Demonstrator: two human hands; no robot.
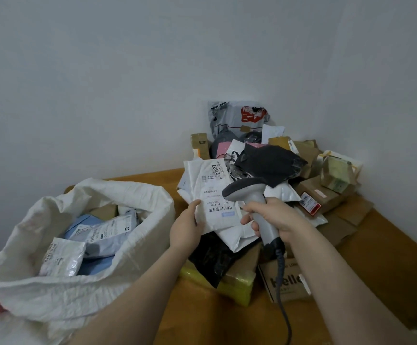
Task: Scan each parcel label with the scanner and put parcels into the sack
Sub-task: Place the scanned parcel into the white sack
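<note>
My left hand (187, 226) grips the lower left edge of a white mailer parcel (208, 188) whose label with a barcode faces up. My right hand (276, 217) holds the grey handheld scanner (248, 192) by its handle, its dark head pointing left over the label. The scanner's coiled cable (281, 282) hangs down between my arms. A big white woven sack (97, 245) stands open at the left, holding several parcels, among them a blue one and a silver bubble mailer (61, 257).
A heap of parcels (277, 160) covers the wooden table (389, 235) toward the corner: brown boxes, black and grey bags, a yellow-wrapped box (237, 285) and a "hello" box (287, 280) near me. Grey walls close in behind and on the right.
</note>
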